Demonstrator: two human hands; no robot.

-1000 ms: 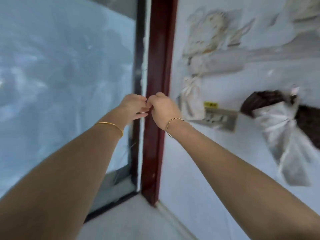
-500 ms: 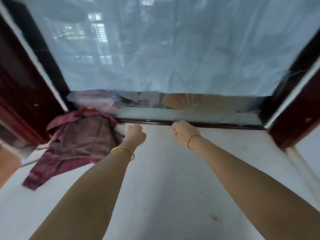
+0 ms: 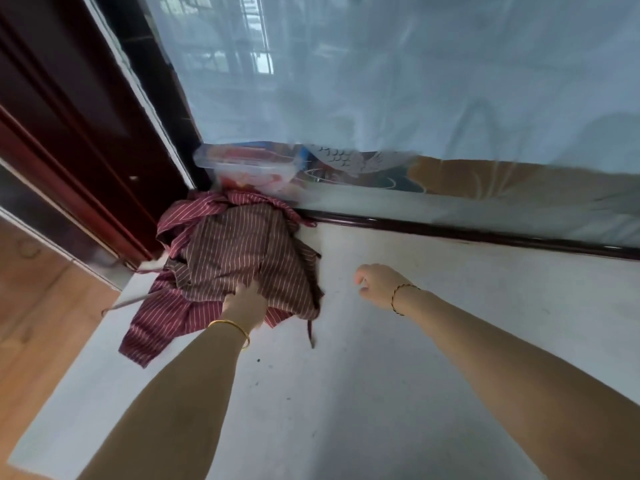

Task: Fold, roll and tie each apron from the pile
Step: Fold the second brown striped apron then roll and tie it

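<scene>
A crumpled pile of striped aprons, brown ones over maroon, lies heaped at the far left corner of the pale surface, thin ties trailing off its edges.

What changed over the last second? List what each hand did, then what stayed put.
The left hand left the right one, reached left and down, and now grips the top brown striped apron of the pile. The right hand, earlier touching the left in front of the wall, now hovers loosely curled over the white surface, holding nothing. Since half a second ago the pile and the plastic container behind it have stayed in place.
</scene>
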